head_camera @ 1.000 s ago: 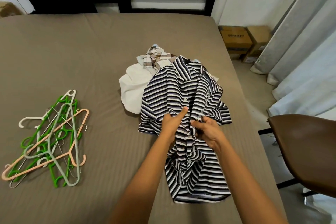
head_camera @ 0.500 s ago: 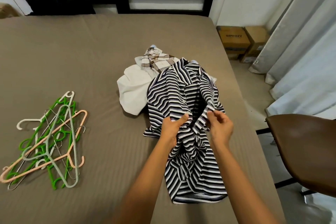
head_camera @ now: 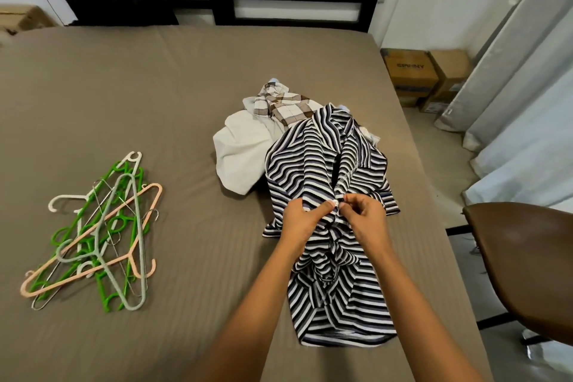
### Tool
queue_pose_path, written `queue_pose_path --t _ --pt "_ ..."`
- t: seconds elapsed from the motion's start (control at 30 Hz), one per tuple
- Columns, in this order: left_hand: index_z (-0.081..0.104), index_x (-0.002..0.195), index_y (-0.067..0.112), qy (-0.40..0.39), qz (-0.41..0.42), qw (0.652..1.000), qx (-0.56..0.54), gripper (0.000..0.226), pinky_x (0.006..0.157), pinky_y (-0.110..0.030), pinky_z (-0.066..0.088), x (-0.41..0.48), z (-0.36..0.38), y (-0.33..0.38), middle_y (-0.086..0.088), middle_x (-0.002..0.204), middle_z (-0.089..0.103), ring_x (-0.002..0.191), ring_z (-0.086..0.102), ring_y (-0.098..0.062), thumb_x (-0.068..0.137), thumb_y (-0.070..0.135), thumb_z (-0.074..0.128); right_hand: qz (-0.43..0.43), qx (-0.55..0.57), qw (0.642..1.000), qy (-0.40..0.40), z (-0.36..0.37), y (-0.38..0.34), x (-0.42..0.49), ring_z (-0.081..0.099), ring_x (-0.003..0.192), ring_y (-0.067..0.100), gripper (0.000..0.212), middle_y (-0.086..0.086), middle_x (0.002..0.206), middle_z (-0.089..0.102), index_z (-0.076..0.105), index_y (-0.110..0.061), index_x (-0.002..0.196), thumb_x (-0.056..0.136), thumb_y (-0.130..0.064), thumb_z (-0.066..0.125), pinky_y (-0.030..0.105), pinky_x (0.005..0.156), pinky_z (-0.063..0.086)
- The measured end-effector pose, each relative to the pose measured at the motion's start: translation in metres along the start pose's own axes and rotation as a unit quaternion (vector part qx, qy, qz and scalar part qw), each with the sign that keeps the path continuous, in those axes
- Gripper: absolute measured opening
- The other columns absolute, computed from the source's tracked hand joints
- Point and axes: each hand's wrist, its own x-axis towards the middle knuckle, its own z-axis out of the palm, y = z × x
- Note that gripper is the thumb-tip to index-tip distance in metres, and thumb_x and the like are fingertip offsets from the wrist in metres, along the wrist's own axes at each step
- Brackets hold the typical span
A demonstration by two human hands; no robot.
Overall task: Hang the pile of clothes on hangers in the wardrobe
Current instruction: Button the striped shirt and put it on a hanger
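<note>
My left grip [head_camera: 299, 220] and right grip [head_camera: 366, 217] pinch the front edges of the knit striped shirt [head_camera: 322, 161]; tangled hangers [head_camera: 93, 236] lie at nine o'clock.

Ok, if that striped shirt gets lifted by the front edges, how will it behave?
Probably floppy: the striped shirt bunches into folds below the left hand and right hand. Likely light, since a pinch holds its front up. It may drag the white garment it overlaps.
</note>
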Motion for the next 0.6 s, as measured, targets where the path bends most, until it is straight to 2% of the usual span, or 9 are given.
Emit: queue_pose_path --t 0.03,0.1,0.17,0.27,0.37,0.5,0.6 --pt "0.058 0.072 -0.002 -0.003 0.006 1.0 0.019 0.061 0.058 -0.034 0.044 0.002 -0.001 0.0 -0.005 0.066 0.058 0.059 0.051 -0.015 0.055 0.052 0.08 0.005 0.011 1.0 0.004 0.0 0.0 -0.001 0.061 0.078 0.017 0.013 0.005 0.084 0.066 0.063 -0.013 0.091 0.088 0.0 0.059 0.026 0.073 0.05" --pt "0.049 0.058 0.012 -0.004 0.016 0.998 0.062 0.046 0.049 -0.028 0.034 0.001 -0.001 0.005 0.003 0.054 0.047 0.047 0.04 -0.011 0.063 0.043 0.081 0.008 0.036 0.999 0.018 -0.001 0.001 -0.003 0.063 0.085 0.019 0.016 0.006 0.09 0.067 0.063 -0.012 0.098 0.087 0.0 0.061 0.028 0.08 0.052" --pt "0.039 0.052 0.02 -0.001 0.041 0.995 0.091 0.047 0.044 -0.025 0.027 0.001 -0.003 0.007 0.008 0.048 0.04 0.041 0.031 -0.007 0.069 0.034 0.081 0.008 0.05 0.998 0.027 -0.002 0.001 -0.005 0.064 0.088 0.019 0.018 0.006 0.093 0.068 0.064 -0.013 0.099 0.086 0.0 0.062 0.032 0.085 0.052" --pt "0.045 0.057 0.018 0.013 0.042 0.995 0.092 0.04 0.048 -0.026 0.032 0.001 -0.003 0.004 0.005 0.053 0.046 0.046 0.037 -0.009 0.069 0.034 0.08 0.007 0.046 0.999 0.017 -0.003 0.001 -0.006 0.064 0.086 0.019 0.017 0.007 0.093 0.069 0.066 -0.011 0.099 0.086 -0.001 0.064 0.034 0.086 0.053" --pt "0.05 0.063 0.016 0.03 0.036 0.995 0.083 0.043 0.053 -0.032 0.035 -0.002 -0.001 0.005 -0.001 0.059 0.048 0.053 0.041 -0.013 0.06 0.049 0.077 0.012 0.049 0.999 0.013 -0.004 -0.001 -0.007 0.065 0.086 0.018 0.019 0.008 0.093 0.069 0.066 -0.004 0.104 0.085 -0.001 0.064 0.033 0.085 0.054" --pt "0.046 0.06 0.016 0.031 0.039 0.994 0.095 0.042 0.051 -0.033 0.032 -0.003 0.002 0.006 -0.003 0.057 0.045 0.052 0.038 -0.015 0.063 0.044 0.077 0.017 0.068 0.997 0.025 -0.007 -0.001 -0.012 0.067 0.084 0.021 0.019 0.005 0.088 0.071 0.069 -0.016 0.093 0.082 -0.001 0.068 0.036 0.083 0.055" --pt "0.045 0.058 0.016 0.021 0.045 0.992 0.12 0.038 0.05 -0.032 0.031 -0.004 0.003 0.008 -0.004 0.055 0.046 0.051 0.039 -0.015 0.07 0.035 0.076 0.0 0.022 0.999 0.028 -0.006 -0.001 -0.013 0.069 0.078 0.021 0.023 0.002 0.08 0.072 0.07 -0.025 0.083 0.08 -0.003 0.07 0.039 0.078 0.057"
